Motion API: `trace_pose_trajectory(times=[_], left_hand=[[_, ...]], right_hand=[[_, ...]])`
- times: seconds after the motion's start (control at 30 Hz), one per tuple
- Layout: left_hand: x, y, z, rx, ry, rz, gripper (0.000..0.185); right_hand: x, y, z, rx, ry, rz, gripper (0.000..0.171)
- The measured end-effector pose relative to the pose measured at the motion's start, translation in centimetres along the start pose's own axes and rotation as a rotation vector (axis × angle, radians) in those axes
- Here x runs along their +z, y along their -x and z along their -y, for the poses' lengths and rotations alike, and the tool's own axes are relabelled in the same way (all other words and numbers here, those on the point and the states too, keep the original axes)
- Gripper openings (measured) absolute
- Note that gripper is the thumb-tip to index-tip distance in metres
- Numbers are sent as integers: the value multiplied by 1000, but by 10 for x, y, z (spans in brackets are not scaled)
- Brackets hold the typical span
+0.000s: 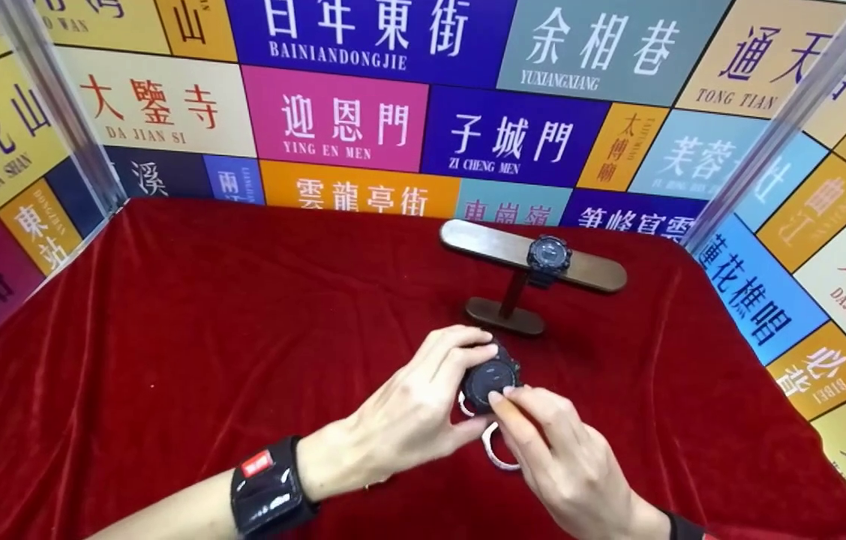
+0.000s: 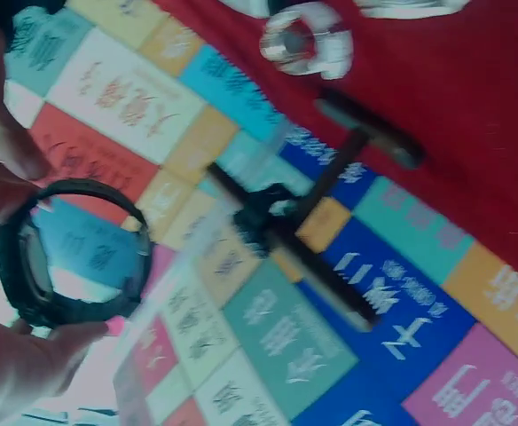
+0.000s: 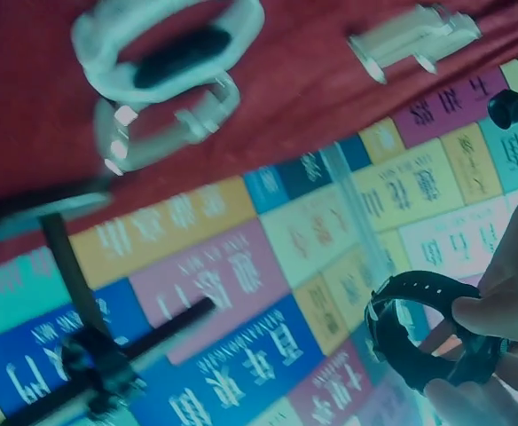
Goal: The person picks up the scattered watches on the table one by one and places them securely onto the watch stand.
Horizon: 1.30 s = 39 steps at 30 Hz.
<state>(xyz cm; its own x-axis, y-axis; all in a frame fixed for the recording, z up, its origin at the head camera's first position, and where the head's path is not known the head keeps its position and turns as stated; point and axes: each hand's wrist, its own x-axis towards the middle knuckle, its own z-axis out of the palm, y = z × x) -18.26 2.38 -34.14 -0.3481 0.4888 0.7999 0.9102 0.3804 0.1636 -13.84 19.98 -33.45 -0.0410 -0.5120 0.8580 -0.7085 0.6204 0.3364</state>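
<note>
A black watch [image 1: 490, 379] is held above the red cloth [image 1: 190, 337] between both hands. My left hand [image 1: 462, 375] grips its case from the left, fingers curled over the top edge. My right hand [image 1: 519, 411] pinches it from below on the right. In the left wrist view the watch [image 2: 71, 253] forms a dark ring between my fingers [image 2: 11, 151]. The right wrist view shows the same watch [image 3: 416, 335] held by fingertips [image 3: 494, 312]. Under the hands lies a white watch [image 1: 496, 448], partly hidden.
A wooden T-shaped stand [image 1: 513, 289] stands behind the hands, with a second black watch [image 1: 549, 257] wrapped round its crossbar. White watch parts [image 3: 166, 49] [image 3: 414, 35] lie on the cloth. Colourful sign walls [image 1: 423, 112] enclose the table on three sides.
</note>
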Motion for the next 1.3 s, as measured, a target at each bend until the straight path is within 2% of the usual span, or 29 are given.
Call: trace_pose_trajectory(times=[0.2, 0.47, 0.6, 0.7, 0.8, 0.97, 1.1, 1.2, 1.3], left_hand=[[7, -2, 9, 33, 70, 35, 52], [10, -7, 14, 52, 82, 34, 51], [11, -12, 22, 51, 83, 32, 51], [12, -17, 32, 37, 65, 49, 51], [13, -24, 47, 10, 45, 72, 52], [10, -38, 86, -57, -4, 129, 62], [8, -49, 121, -129, -70, 204, 69], [8, -55, 145, -184, -101, 243, 67], [10, -59, 165, -232, -100, 269, 64]], right_hand=[[-1, 8, -4, 11, -13, 30, 21], [-5, 6, -10, 6, -30, 53, 22], [-9, 2, -21, 2, 13, 82, 22], [-11, -1, -38, 59, 59, 95, 25], [-13, 2, -66, 164, 90, 128, 34], [-21, 11, -130, 343, 113, 308, 58], [-21, 22, -176, 493, 63, 502, 74], [-17, 33, -196, 610, 10, 651, 77], [-12, 46, -207, 691, -31, 760, 78]])
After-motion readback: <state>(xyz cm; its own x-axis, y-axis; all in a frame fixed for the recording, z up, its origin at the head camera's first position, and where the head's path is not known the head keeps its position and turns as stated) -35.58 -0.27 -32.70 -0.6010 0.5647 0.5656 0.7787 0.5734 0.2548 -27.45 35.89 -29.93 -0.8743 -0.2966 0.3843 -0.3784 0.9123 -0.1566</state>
